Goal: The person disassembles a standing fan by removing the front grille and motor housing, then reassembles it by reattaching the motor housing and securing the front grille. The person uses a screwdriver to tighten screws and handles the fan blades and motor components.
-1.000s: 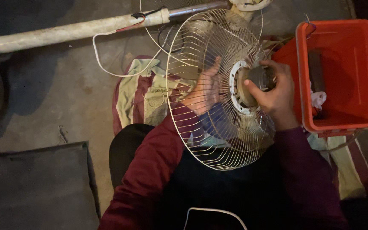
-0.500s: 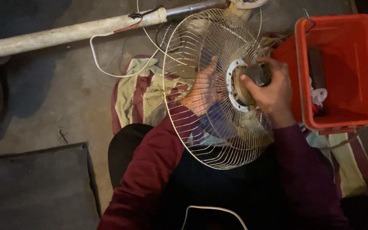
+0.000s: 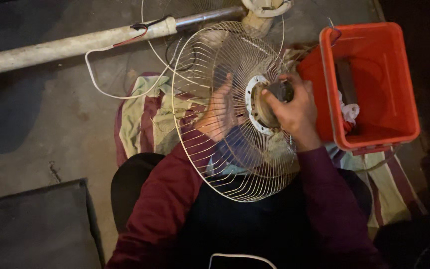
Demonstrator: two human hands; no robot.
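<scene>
Head view: one person seated on the floor, fan parts in the lap, seen from above.
Floor (image 3: 51, 114): bare grey concrete; a dark mat (image 3: 31, 229) lies at the lower left.
Pole (image 3: 75, 45): long pale fan stand, lying flat across the top, well apart from the hands; a white cable (image 3: 100, 84) loops off it.
Cloth (image 3: 143, 117): striped, green and maroon, spread under the person.
Fan guard (image 3: 215, 60): round wire grille held over the lap, between the two hands; its face is tilted toward the camera and to the left, its axis running roughly left to right through the hub.
Crate (image 3: 374, 84): red plastic, just beside the right hand, open side up, with a dark bar and a white rag inside.
Hub ring (image 3: 253, 104): white collar at the grille's centre, seated around the motor.
Motor (image 3: 274, 97): dark stub, poking through the ring and pointing right, toward the crate.
Left hand (image 3: 220, 112): behind the wires, palm flat, fingers spread against the grille.
Right hand (image 3: 294, 109): fingers closed around the motor end.
Progress, as judged: guard and motor sit together off the pole, no blades in sight; whether the ring is tight cannot be told, and pole and head remain apart.
</scene>
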